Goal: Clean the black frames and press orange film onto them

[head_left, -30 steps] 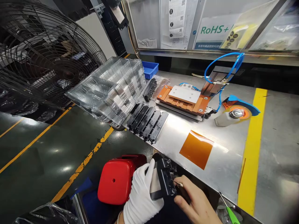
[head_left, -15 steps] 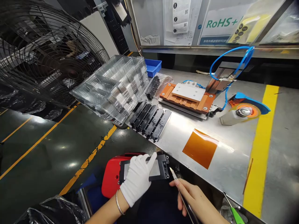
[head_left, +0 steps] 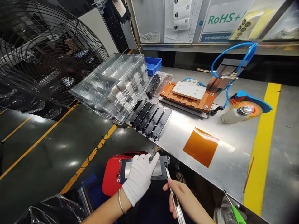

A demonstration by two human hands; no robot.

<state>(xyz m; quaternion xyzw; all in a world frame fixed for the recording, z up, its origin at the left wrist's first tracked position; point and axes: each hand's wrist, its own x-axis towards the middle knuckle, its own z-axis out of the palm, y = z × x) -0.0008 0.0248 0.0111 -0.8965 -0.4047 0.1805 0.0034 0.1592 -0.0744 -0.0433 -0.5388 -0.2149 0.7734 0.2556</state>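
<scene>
Brushed metal worktop [head_left: 177,133] crosses frame from centre to lower right; dark green floor [head_left: 46,143] at left. Flat black rectangular part with silver panel [head_left: 158,169] at lower centre, just off worktop's near edge, beneath white-gloved left hand [head_left: 140,177], right end beside bare right hand [head_left: 181,191]. Left hand gripping part across middle, thumb stretched toward upper right. Right hand closed around slim silver metal tool [head_left: 175,201], tip at part's right end; contact unclear. Left forearm slants up from bottom edge, right forearm from lower right.

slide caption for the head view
Gloved left hand holds black part; bare right hand holds slim tool at its end.
</scene>
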